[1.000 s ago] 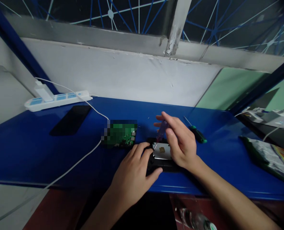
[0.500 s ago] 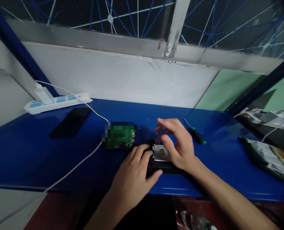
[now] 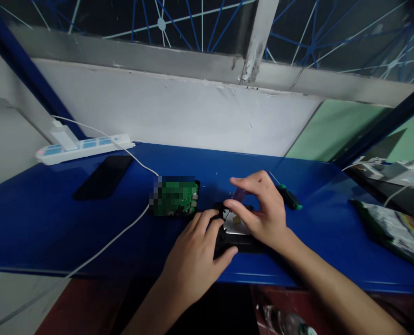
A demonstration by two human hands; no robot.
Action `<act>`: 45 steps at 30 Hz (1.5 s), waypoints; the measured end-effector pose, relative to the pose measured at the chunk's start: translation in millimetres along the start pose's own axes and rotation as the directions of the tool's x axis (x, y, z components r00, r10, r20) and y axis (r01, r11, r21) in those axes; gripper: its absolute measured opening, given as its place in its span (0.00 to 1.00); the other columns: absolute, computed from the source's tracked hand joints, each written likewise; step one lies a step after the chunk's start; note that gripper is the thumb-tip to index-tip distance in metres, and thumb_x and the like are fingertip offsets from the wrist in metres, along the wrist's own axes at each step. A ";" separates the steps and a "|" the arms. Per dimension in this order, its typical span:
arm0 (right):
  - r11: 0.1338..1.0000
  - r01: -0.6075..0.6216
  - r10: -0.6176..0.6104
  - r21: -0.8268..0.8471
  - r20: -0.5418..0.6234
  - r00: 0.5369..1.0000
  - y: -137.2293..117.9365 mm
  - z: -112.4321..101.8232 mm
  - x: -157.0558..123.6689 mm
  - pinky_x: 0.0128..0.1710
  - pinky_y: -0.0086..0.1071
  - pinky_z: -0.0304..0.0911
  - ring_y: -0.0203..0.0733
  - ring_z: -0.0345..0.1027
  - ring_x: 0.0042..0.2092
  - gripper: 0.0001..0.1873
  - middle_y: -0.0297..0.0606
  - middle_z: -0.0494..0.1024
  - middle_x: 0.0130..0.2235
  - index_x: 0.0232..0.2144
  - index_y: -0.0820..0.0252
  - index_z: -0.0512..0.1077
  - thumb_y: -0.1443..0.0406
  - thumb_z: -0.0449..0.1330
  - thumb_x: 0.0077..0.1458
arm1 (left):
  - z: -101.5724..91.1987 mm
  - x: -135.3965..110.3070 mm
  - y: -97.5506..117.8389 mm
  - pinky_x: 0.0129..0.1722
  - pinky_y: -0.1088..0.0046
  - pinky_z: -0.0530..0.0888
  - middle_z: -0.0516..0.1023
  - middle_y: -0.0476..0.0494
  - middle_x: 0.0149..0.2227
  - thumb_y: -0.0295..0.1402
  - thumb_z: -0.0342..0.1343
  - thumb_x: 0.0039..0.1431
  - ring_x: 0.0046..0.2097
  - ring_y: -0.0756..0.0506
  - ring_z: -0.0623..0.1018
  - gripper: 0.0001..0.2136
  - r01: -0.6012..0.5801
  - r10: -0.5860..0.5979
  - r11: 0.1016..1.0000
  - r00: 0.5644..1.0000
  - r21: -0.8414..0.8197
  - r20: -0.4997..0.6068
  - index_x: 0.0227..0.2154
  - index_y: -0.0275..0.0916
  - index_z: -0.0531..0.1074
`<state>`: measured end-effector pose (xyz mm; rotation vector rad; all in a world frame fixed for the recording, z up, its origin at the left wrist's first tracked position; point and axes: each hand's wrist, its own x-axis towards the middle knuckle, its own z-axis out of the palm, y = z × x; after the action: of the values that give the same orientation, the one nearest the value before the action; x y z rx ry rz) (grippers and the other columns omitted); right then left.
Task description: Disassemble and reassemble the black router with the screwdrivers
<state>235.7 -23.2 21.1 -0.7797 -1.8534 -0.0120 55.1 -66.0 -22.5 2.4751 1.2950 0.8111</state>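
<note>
A small black device (image 3: 233, 242) with a silvery metal plate (image 3: 235, 226) lies near the front edge of the blue table (image 3: 88, 223). My left hand (image 3: 196, 256) grips its left side, fingers curled over the casing. My right hand (image 3: 261, 211) pinches a small purple-handled screwdriver (image 3: 239, 194), its tip down at the device's upper left corner. A green circuit board (image 3: 176, 197) lies just left of the device.
A green-handled screwdriver (image 3: 288, 196) lies right of my right hand. A white power strip (image 3: 84, 146) with a plugged-in charger sits at the back left; its white cable (image 3: 116, 232) runs across the table. A dark phone (image 3: 104, 176) lies flat. A foil bag (image 3: 391, 228) sits far right.
My right hand has lowered and tilted the purple screwdriver flatter, with its tip staying at the device's corner. My left hand has kept its hold.
</note>
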 end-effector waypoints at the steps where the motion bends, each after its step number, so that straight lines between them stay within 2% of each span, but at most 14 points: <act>1: 1.000 -0.001 0.001 -0.002 0.010 1.000 0.2 -0.4 -0.4 0.36 0.38 0.71 0.41 0.69 0.38 0.25 0.35 0.73 0.35 0.56 0.48 0.70 0.67 0.67 0.56 | 0.0 -0.1 -0.2 0.53 0.52 0.75 0.72 0.39 0.54 0.34 0.63 0.59 0.55 0.35 0.74 0.17 0.004 -0.004 1.000 1.000 -0.002 0.005 0.49 0.40 0.68; 7: 0.993 -0.051 0.041 0.105 0.095 0.995 -3.0 -2.6 0.7 0.45 0.43 0.73 0.41 0.73 0.47 0.29 0.45 0.74 0.53 0.66 0.51 0.59 0.72 0.50 0.65 | -1.6 0.1 0.8 0.54 0.52 0.76 0.71 0.39 0.55 0.34 0.62 0.59 0.56 0.35 0.74 0.16 -0.006 0.006 1.000 1.000 -0.011 -0.002 0.49 0.40 0.68; 9: 0.995 -0.040 0.033 0.093 0.080 0.996 -3.2 -1.9 1.6 0.44 0.41 0.73 0.40 0.74 0.45 0.30 0.43 0.75 0.50 0.66 0.50 0.58 0.73 0.51 0.65 | -1.9 0.2 1.2 0.53 0.52 0.76 0.72 0.38 0.55 0.33 0.62 0.59 0.56 0.35 0.74 0.16 -0.011 0.011 1.000 1.000 -0.007 -0.008 0.49 0.40 0.67; 13: 0.999 -0.017 0.016 0.028 0.010 1.000 -0.4 0.3 1.7 0.35 0.37 0.72 0.38 0.69 0.37 0.27 0.36 0.72 0.37 0.59 0.47 0.67 0.70 0.62 0.60 | -1.4 -0.3 1.1 0.52 0.52 0.77 0.72 0.38 0.54 0.34 0.62 0.59 0.55 0.35 0.75 0.17 -0.008 0.008 1.000 1.000 0.003 -0.013 0.49 0.41 0.67; 17: 1.000 0.017 -0.017 -0.027 0.016 1.000 1.6 -0.7 0.8 0.35 0.37 0.70 0.40 0.66 0.36 0.24 0.35 0.71 0.34 0.56 0.50 0.70 0.66 0.66 0.57 | -1.0 -0.7 0.2 0.53 0.52 0.76 0.71 0.38 0.54 0.34 0.62 0.59 0.56 0.35 0.74 0.17 -0.006 0.006 1.000 1.000 0.003 0.001 0.49 0.39 0.67; 20: 1.000 -0.020 0.020 0.008 0.044 0.999 1.1 -2.6 0.0 0.38 0.39 0.71 0.40 0.68 0.39 0.22 0.38 0.71 0.39 0.59 0.50 0.68 0.67 0.59 0.63 | -1.5 -0.6 0.2 0.54 0.52 0.76 0.71 0.38 0.55 0.34 0.62 0.59 0.56 0.35 0.73 0.17 -0.004 0.004 1.000 1.000 -0.006 0.012 0.49 0.39 0.67; 24: 0.992 -0.075 0.064 0.098 0.112 0.992 0.6 -3.3 -2.2 0.44 0.43 0.73 0.41 0.72 0.45 0.28 0.44 0.70 0.53 0.66 0.48 0.59 0.70 0.48 0.67 | -2.1 -0.4 1.4 0.53 0.53 0.76 0.71 0.38 0.55 0.33 0.62 0.59 0.56 0.35 0.74 0.16 -0.006 0.006 1.000 1.000 -0.010 -0.003 0.49 0.41 0.67; 28: 0.979 -0.114 0.093 0.169 0.129 0.987 1.1 -2.1 -4.3 0.40 0.40 0.75 0.40 0.73 0.46 0.31 0.45 0.70 0.57 0.69 0.47 0.51 0.72 0.43 0.67 | -2.0 -0.5 1.9 0.53 0.54 0.76 0.72 0.38 0.55 0.33 0.63 0.58 0.55 0.36 0.74 0.16 -0.010 0.010 1.000 1.000 -0.008 -0.010 0.48 0.41 0.67; 33: 0.992 -0.091 0.085 0.089 0.064 0.994 2.1 -0.3 -2.6 0.39 0.39 0.75 0.40 0.73 0.41 0.31 0.40 0.75 0.46 0.67 0.47 0.57 0.71 0.54 0.65 | -0.3 -0.3 0.6 0.54 0.53 0.76 0.71 0.38 0.55 0.34 0.63 0.59 0.56 0.35 0.73 0.17 -0.019 0.019 1.000 1.000 0.006 -0.011 0.49 0.39 0.67; 36: 0.999 -0.035 0.035 0.026 0.004 0.999 2.4 -1.0 0.0 0.35 0.36 0.73 0.39 0.70 0.37 0.26 0.35 0.73 0.37 0.58 0.49 0.68 0.69 0.65 0.58 | 0.3 -0.5 0.1 0.53 0.53 0.76 0.71 0.38 0.54 0.34 0.63 0.59 0.56 0.35 0.74 0.17 -0.016 0.016 1.000 1.000 0.004 -0.006 0.49 0.39 0.67; 38: 1.000 -0.004 0.004 0.004 0.006 1.000 2.0 -2.2 1.2 0.34 0.35 0.72 0.38 0.68 0.36 0.23 0.35 0.73 0.37 0.53 0.51 0.71 0.67 0.68 0.56 | 0.0 -0.7 0.0 0.53 0.54 0.76 0.72 0.38 0.54 0.34 0.63 0.58 0.55 0.36 0.74 0.17 -0.013 0.013 1.000 1.000 0.002 -0.007 0.49 0.39 0.67; 41: 0.998 -0.041 0.038 0.052 0.061 0.997 0.4 -3.9 1.6 0.38 0.38 0.73 0.39 0.72 0.40 0.21 0.40 0.74 0.44 0.57 0.53 0.68 0.68 0.59 0.63 | -1.1 -0.7 0.3 0.53 0.53 0.76 0.71 0.38 0.54 0.34 0.63 0.59 0.56 0.35 0.74 0.17 -0.011 0.011 1.000 1.000 0.002 0.001 0.49 0.39 0.67; 43: 0.995 -0.059 0.051 0.083 0.097 0.994 -0.6 -4.3 1.4 0.43 0.40 0.73 0.39 0.74 0.43 0.25 0.43 0.74 0.50 0.62 0.53 0.64 0.71 0.52 0.65 | -1.7 -0.5 0.6 0.53 0.52 0.76 0.71 0.38 0.55 0.34 0.63 0.59 0.56 0.35 0.74 0.17 -0.011 0.011 1.000 1.000 0.000 0.002 0.49 0.39 0.67; 45: 0.995 -0.053 0.043 0.087 0.104 0.994 -1.1 -3.9 1.5 0.44 0.39 0.73 0.39 0.75 0.45 0.28 0.44 0.74 0.52 0.65 0.53 0.60 0.74 0.51 0.65 | -1.8 -0.3 0.9 0.54 0.52 0.75 0.71 0.38 0.55 0.33 0.63 0.59 0.56 0.35 0.74 0.17 -0.013 0.013 1.000 1.000 -0.002 -0.001 0.49 0.39 0.67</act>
<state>238.1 -24.7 24.4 -0.7742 -1.9172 0.1435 54.5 -66.9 -20.7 2.4848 1.2786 0.8166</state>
